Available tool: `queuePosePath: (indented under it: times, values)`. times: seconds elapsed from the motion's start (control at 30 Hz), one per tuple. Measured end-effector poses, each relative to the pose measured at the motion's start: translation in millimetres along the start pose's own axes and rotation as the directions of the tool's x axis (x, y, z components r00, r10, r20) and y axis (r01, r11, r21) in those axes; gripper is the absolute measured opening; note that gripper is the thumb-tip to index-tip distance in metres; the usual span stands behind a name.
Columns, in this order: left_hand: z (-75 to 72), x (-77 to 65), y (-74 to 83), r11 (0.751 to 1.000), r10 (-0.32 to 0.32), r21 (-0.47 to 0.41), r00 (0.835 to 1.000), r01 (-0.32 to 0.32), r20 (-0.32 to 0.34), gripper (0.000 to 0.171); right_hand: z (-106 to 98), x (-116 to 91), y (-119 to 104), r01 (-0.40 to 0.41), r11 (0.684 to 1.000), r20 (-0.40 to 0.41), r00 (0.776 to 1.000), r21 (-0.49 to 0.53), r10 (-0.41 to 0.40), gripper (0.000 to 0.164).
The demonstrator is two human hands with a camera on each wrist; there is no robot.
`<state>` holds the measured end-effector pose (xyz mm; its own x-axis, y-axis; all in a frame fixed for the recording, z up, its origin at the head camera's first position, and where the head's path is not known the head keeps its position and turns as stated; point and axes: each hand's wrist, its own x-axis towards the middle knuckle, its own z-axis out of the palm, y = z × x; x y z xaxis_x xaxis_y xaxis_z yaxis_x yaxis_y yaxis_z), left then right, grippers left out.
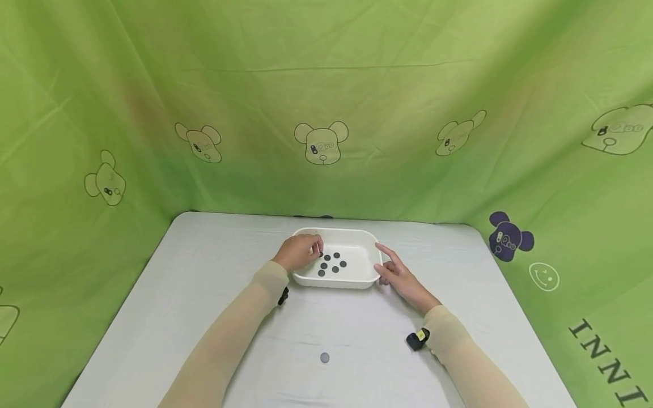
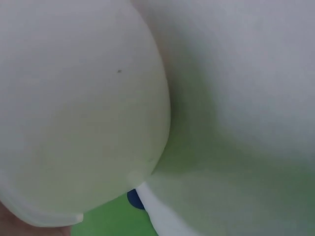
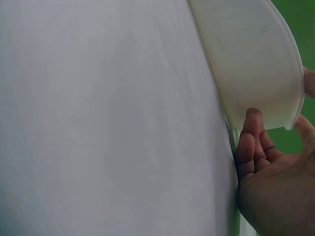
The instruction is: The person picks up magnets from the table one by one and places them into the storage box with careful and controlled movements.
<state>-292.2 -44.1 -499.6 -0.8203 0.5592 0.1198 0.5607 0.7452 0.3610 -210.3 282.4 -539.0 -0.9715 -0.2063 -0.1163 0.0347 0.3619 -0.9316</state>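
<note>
A white oblong plastic basin (image 1: 336, 283) with rounded corners stands toward the back of the table. Several small dark round discs (image 1: 335, 269) lie spread over the left half of its floor. My left hand (image 1: 298, 252) reaches over the basin's left end, its thumb and fingers pinching one dark disc (image 1: 321, 254) low inside. At the opposite end, my right hand (image 1: 400, 277) grips the rim. In the right wrist view, curled fingertips (image 3: 253, 120) of that hand meet the outer wall. The left wrist view shows mostly the basin's outer side (image 2: 88, 108).
A single grey disc (image 1: 325, 357) lies on the white-covered table (image 1: 357, 328) nearer to me, between my forearms. Green printed cloth (image 1: 326, 187) hangs behind the table and along both sides. Each wrist carries a small black camera (image 1: 418, 339).
</note>
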Motion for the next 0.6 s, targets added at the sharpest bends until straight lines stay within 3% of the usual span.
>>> queuePosePath:
  times: [0.6]
  values:
    - [7.2,-0.1,2.5,0.994,0.012,0.112,1.0,-0.013,0.016,0.007,-0.5,0.3,0.5,0.005,1.0,0.002,1.0,-0.001,-0.005,0.073]
